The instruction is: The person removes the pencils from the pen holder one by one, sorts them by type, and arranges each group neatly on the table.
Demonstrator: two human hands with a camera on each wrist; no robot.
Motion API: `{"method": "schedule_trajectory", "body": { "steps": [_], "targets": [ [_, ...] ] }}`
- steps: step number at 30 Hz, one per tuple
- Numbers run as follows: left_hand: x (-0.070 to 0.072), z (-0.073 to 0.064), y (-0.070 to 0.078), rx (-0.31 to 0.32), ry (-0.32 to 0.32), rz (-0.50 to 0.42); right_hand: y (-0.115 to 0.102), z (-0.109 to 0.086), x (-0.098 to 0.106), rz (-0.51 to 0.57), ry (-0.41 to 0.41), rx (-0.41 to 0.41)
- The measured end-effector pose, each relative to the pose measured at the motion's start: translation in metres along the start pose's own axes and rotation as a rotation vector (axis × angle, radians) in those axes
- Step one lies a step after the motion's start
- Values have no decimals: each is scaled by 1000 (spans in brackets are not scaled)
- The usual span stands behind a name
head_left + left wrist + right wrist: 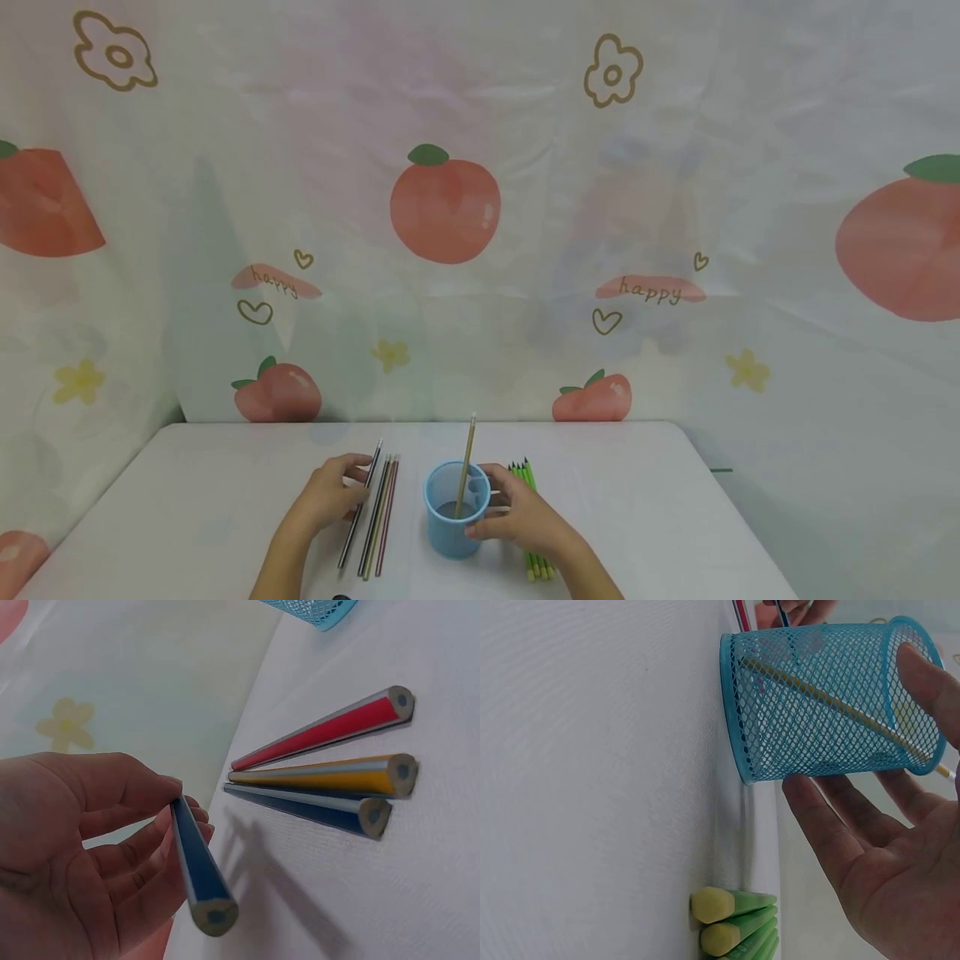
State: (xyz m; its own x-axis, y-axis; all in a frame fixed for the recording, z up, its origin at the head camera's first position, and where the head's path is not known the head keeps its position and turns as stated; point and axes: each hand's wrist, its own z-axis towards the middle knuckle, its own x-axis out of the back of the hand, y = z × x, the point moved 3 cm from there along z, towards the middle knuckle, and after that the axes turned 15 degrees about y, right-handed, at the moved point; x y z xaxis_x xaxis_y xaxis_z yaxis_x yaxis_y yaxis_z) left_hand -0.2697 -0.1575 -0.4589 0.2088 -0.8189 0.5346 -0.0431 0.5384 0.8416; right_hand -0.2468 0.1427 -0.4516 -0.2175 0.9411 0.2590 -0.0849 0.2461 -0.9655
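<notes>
My left hand (333, 493) pinches a blue-and-silver striped pencil (201, 862) between thumb and fingers, raised off the table. Just right of it lie a red striped pencil (322, 729), a yellow one (330, 774) and another blue one (307, 806), side by side. My right hand (517, 517) holds the light-blue mesh pencil cup (817, 742), thumb at the near side and fingers round the right side. The cup stands upright on the table. Inside it leans a yellow pencil (466, 467), its white-tipped end sticking out above the rim.
Several green pencils (540, 571) lie bunched on the white table (637, 500), right of the cup and partly behind my right forearm. A small dark object (341, 597) shows at the bottom edge. A fruit-printed cloth (495, 333) hangs behind the table.
</notes>
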Motion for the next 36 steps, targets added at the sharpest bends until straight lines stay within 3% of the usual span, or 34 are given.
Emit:
{"method": "schedule_trajectory", "body": {
  "steps": [25, 36],
  "targets": [
    [-10, 0, -13, 20, -16, 41, 1, 1, -1, -4, 3, -9],
    [-9, -2, -10, 22, -25, 39, 0, 1, -1, -6, 5, -7]
  ]
}}
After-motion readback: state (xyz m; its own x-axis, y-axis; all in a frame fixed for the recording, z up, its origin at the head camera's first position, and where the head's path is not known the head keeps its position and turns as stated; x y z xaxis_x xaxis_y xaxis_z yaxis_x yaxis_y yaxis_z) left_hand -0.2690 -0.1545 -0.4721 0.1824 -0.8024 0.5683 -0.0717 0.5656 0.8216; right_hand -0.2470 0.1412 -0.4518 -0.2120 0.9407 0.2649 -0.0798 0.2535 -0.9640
